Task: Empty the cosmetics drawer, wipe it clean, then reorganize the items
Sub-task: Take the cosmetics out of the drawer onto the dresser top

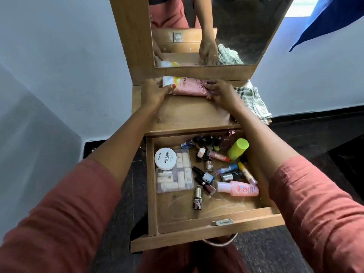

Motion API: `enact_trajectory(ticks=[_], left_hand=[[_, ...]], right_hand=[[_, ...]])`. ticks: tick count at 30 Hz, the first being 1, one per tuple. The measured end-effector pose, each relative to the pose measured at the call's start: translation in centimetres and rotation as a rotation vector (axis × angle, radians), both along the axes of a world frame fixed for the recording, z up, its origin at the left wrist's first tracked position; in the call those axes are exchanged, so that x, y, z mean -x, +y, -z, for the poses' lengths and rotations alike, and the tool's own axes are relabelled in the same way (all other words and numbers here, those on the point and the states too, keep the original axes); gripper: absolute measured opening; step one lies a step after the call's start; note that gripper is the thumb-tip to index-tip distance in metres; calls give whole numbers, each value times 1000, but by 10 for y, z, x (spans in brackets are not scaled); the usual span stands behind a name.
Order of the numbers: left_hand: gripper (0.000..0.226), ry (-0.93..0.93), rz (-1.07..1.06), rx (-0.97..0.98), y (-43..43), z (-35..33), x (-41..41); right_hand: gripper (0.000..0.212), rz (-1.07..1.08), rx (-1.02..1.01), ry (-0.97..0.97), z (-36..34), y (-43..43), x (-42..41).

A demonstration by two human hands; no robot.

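Found on the desk, flat and lengthwise against the foot of the mirror: one pink tube, white cap to the left. Gripped at both ends. At the cap end, left grip, fingers curled over the far side and thumb pressed on the near side. At the flat end, right grip, fingers curled and pinching the tube's edge. Between the two, bare pink middle with lettering showing.

Just right of the right grip, at the desk's edge: checked cloth, bunched and hanging partly over the side. Below, under both forearms: drawer, pulled out and loaded. Inside, left: clear compartment box with a white round tin marked NAIL POLISH on top. Inside, right: scattered nail polish bottles, a green-capped bottle, and a pink bottle on its side.

Around: pale walls, dark floor, blue fabric at upper right.
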State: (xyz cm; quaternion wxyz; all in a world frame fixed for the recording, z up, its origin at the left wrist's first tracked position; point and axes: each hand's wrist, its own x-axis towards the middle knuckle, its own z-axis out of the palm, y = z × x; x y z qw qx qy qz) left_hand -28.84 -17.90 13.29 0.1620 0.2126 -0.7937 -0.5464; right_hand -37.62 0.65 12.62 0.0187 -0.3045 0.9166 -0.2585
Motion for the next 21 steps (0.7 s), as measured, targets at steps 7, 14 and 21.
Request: enact_trajectory(ticks=[7, 14, 21], left_hand=[[43, -35, -40, 82, 3, 5, 4], [57, -29, -148, 103, 15, -5, -10], [24, 138, -44, 146, 58, -6, -52]], right_hand=[[41, 4, -101, -1, 3, -2, 0], [45, 74, 32, 54, -7, 11, -16], [19, 82, 146, 62, -14, 36, -64]])
